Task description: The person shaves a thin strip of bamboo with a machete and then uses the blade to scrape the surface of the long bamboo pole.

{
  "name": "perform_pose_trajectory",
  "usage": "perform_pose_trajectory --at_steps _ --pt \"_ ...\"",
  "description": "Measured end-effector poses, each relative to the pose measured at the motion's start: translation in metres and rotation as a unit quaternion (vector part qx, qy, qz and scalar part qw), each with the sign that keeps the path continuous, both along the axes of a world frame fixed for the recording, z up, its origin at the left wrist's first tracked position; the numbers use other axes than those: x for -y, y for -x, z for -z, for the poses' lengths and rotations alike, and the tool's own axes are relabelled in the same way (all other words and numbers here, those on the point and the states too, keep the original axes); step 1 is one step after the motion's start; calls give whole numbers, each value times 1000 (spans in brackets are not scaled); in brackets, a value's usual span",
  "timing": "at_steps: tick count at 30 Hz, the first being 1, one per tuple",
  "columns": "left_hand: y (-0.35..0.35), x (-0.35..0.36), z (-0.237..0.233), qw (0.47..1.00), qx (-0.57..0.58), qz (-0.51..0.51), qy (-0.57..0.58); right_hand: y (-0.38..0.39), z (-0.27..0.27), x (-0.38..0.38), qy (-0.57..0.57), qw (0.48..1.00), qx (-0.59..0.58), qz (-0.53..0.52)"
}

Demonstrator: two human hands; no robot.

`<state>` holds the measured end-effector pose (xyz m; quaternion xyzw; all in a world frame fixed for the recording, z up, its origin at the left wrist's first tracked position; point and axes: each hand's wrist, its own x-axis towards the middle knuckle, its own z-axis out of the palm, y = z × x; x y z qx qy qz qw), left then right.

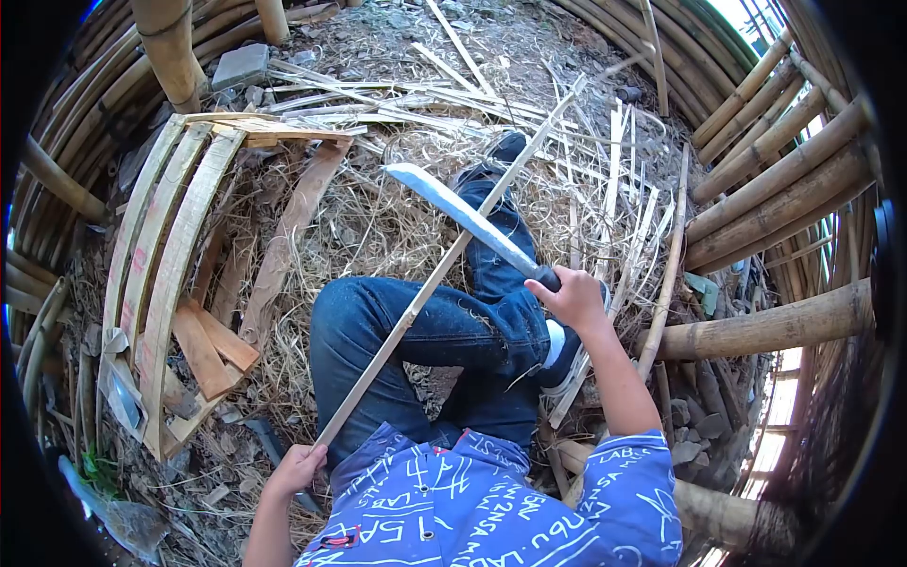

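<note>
My left hand (300, 469) is closed around the near end of a long split bamboo strip (408, 317). The strip slants up and away to the right across my bent leg. In my right hand (576, 298) is the dark handle of a machete (433, 194), gripped beside my right knee. Its pale blade points forward and left, and it crosses over the strip in this view. Blue jeans (416, 307) cover my legs, which are folded on the ground. Close to my left hand lies a dark, long, flat object (267, 442).
A slatted wooden frame (189, 255) stands at left, with short boards (213, 345) inside. Bamboo shavings (378, 213) and split strips (614, 180) litter the ground. Thick bamboo poles (775, 321) jut in from the right. A grey block (240, 66) lies at the far left.
</note>
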<state>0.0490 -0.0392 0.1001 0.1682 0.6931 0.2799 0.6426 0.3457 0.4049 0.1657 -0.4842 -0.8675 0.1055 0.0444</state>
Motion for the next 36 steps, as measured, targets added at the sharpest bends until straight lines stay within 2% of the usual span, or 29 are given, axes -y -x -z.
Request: perform_pose_trajectory --at_steps 2,4,9,11,12,13,14,15,16,18,19,22,23,25,27,29,32,33,34,36 --pt "0 0 0 1000 1 -17 18 1 -1 2 -2 1000 13 -20" --pt "1 1 5 999 -31 13 -16 -1 1 2 -9 1000 13 -26" --pt "4 15 19 999 -19 1 -29 -6 -14 -13 -30 997 40 -55" --pt "10 27 21 999 -28 20 -6 -17 -25 -34 -42 989 130 -65" --pt "10 33 24 999 -27 23 -6 -36 -16 -64 -49 992 115 -23" --pt "10 46 27 1000 -16 19 -13 -60 -13 -99 -117 975 179 53" --pt "8 56 33 1000 -4 12 -24 -58 -48 -110 -37 983 93 157" --pt "5 62 54 972 -111 173 -114 -78 -49 -132 -50 975 133 172" --pt "0 65 62 973 -108 171 -115 -78 -47 -132 -51 975 136 171" --pt "8 57 80 954 -74 240 -164 -74 -44 -138 -104 967 188 139" --pt "9 34 52 966 -52 217 -133 -61 -51 -123 -100 971 161 146" --pt "11 48 65 963 -23 260 -72 -65 -30 -112 -74 981 57 168" --pt "11 57 71 983 35 171 -61 -61 -31 -105 -69 982 57 169" --pt "11 67 74 984 28 164 -70 -56 -34 -87 -53 984 17 168" --pt "6 66 71 984 27 152 -84 -57 -30 -79 -54 986 26 155" --pt "1 45 50 976 -78 199 -43 -55 -27 -70 -63 990 30 122" --pt "-5 54 58 973 -139 161 -90 -60 -5 -67 -41 992 -26 117" --pt "-7 56 61 974 -138 159 -88 -63 -1 -68 12 989 -47 141" --pt "-9 57 60 973 -143 157 -94 -62 2 -67 15 989 -45 139" --pt "-9 53 57 971 -150 157 -100 -61 11 -66 91 974 -145 149"
